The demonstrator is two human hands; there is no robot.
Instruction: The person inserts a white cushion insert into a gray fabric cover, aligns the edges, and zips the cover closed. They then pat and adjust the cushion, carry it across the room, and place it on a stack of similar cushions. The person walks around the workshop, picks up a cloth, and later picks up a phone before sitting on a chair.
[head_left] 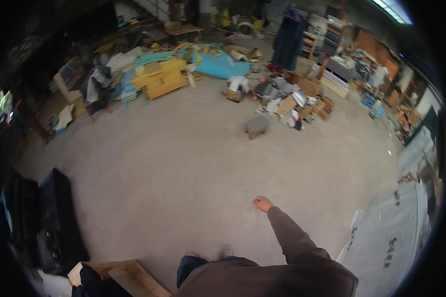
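My right hand (262, 203) hangs out ahead of my body over the bare concrete floor (183, 163), at the end of a brown sleeve (295, 237). Its fingers are loosely bent and a little apart, and I see nothing held in them. No object touches it. Nearest ahead of it, some distance off, stands a low wooden stool (256, 127) with a grey top. My left hand does not show. Below, my shoes (226, 251) and dark blue trousers stand on the floor.
Scrap foam and yellow blocks (163, 79) lie heaped at the back, beside a blue sheet (220, 65). Mixed scraps and cardboard (287, 99) pile up right of them. A black sofa-like piece (59, 218) and wooden box (139, 274) stand left. A grey-white wrapped bundle (386, 237) lies right.
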